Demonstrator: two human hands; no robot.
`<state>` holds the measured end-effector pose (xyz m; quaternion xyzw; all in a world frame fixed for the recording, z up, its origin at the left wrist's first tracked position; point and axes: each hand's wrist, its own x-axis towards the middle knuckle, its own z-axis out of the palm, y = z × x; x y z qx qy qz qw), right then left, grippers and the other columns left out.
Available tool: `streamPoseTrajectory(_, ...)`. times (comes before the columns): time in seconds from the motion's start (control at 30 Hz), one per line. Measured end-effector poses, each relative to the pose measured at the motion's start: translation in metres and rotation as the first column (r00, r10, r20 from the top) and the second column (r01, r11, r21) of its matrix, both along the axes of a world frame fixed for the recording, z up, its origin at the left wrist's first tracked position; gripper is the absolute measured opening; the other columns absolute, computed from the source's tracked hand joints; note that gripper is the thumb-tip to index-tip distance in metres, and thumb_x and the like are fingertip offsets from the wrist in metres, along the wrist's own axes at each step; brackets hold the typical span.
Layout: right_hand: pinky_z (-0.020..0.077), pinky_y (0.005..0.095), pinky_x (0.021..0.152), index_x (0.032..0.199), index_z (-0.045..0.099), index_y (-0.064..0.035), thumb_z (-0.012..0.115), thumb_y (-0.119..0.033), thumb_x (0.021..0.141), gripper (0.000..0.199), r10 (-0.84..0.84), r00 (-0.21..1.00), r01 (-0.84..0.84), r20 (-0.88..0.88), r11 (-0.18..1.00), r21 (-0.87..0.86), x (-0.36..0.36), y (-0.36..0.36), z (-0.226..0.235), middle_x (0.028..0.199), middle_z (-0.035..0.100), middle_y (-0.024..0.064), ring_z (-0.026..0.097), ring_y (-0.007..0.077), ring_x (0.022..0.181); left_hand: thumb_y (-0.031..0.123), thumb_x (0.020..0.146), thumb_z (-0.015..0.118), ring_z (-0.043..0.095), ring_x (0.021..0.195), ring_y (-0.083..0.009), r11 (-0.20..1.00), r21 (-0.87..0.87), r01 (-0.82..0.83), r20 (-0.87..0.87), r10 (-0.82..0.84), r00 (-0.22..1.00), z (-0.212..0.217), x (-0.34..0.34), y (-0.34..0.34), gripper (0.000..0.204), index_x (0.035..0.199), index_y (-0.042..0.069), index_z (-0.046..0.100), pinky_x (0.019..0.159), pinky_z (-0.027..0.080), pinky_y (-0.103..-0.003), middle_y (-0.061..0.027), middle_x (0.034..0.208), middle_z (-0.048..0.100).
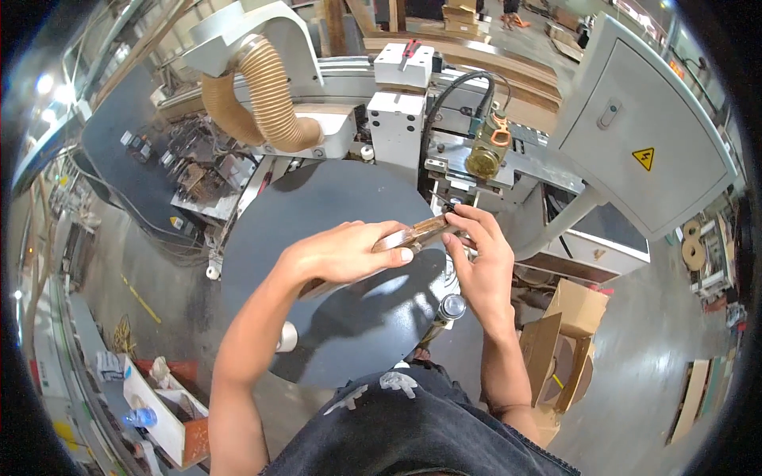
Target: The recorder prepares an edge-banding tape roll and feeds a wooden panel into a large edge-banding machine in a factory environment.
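My left hand [345, 252] is wrapped round a long, narrow object with a shiny edge and brown parts [413, 233]; its exact kind I cannot make out. It is held tilted above a round dark grey table [341, 190], its right end higher. The fingers and thumb of my right hand [480, 254] close on that right end, where a thin dark tip sticks out. Part of the object is covered by my left palm. Shadows of both hands fall on the tabletop.
Beyond the table stands a machine with a ribbed tan hose [270, 87], a white block [397, 127] and a filter bowl [482, 163]. A grey electrical cabinet [635, 119] rises at right. An opened cardboard box [548, 357] sits on the floor below. At lower left is a white bin [155, 401].
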<state>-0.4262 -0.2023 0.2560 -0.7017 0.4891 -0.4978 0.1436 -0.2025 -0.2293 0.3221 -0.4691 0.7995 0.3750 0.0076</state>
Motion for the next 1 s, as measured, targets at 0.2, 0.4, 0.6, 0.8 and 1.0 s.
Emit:
streamPoseTrajectory(0.2, 0.0598, 0.0325, 0.081, 0.106, 0.068, -0.0005, 0.066, -0.001, 0.087, 0.019, 0.039, 0.984, -0.061, 0.171, 0.990, 0.127, 0.014, 0.014, 0.016, 0.119, 0.062, 0.0147, 0.067, 0.0249, 0.102, 0.053, 0.092, 0.053, 0.065, 0.095, -0.0423, 0.993, -0.010, -0.119, -0.101, 0.117, 0.988, -0.007, 0.005, 0.023, 0.065, 0.135, 0.004, 0.050, 0.084, 0.049, -0.047, -0.0253, 0.092, 0.068)
streamPoseTrajectory(0.4, 0.0606, 0.0314, 0.077, 0.097, 0.067, 0.0012, 0.066, -0.002, 0.087, 0.011, 0.021, 0.983, -0.062, 0.181, 0.973, 0.221, 0.031, 0.023, 0.031, 0.119, 0.062, 0.0136, 0.067, 0.0225, 0.101, 0.048, 0.092, 0.058, 0.066, 0.085, -0.0389, 0.976, -0.087, -0.201, -0.188, 0.182, 0.965, -0.018, 0.012, 0.045, 0.060, 0.135, 0.008, 0.050, 0.076, 0.050, -0.043, -0.0203, 0.088, 0.067)
streamPoseTrajectory(0.6, 0.0574, 0.0287, 0.066, 0.094, 0.065, 0.0000, 0.066, -0.003, 0.087, 0.008, 0.056, 0.998, -0.060, 0.026, 0.981, 0.182, 0.029, 0.025, 0.037, 0.115, 0.063, 0.0119, 0.066, 0.0212, 0.095, 0.046, 0.092, 0.058, 0.064, 0.094, -0.0451, 0.963, -0.134, -0.235, -0.258, 0.195, 0.946, -0.024, 0.010, 0.060, 0.061, 0.133, 0.002, 0.051, 0.085, 0.049, -0.049, -0.0279, 0.097, 0.067)
streamPoseTrajectory(0.8, 0.0501, 0.0370, 0.081, 0.090, 0.060, 0.0011, 0.061, 0.001, 0.087, 0.004, 0.019, 0.992, -0.005, -0.123, 0.993, 0.119, 0.030, 0.030, 0.033, 0.110, 0.059, 0.0143, 0.060, 0.0313, 0.098, 0.046, 0.091, 0.059, 0.065, 0.092, -0.0454, 0.952, -0.178, -0.250, -0.284, 0.193, 0.939, -0.026, 0.005, 0.068, 0.060, 0.132, 0.002, 0.052, 0.084, 0.051, -0.050, -0.0275, 0.101, 0.067)
streamPoseTrajectory(1.0, 0.0443, 0.0391, 0.091, 0.092, 0.058, 0.0003, 0.059, -0.002, 0.089, 0.004, 0.144, 0.990, -0.144, 0.000, 0.983, 0.110, 0.028, 0.027, 0.022, 0.115, 0.055, 0.0153, 0.052, 0.0318, 0.107, 0.047, 0.091, 0.059, 0.065, 0.092, -0.0442, 0.942, -0.194, -0.274, -0.273, 0.217, 0.937, -0.033, 0.009, 0.068, 0.060, 0.132, 0.003, 0.053, 0.081, 0.051, -0.048, -0.0267, 0.097, 0.067)
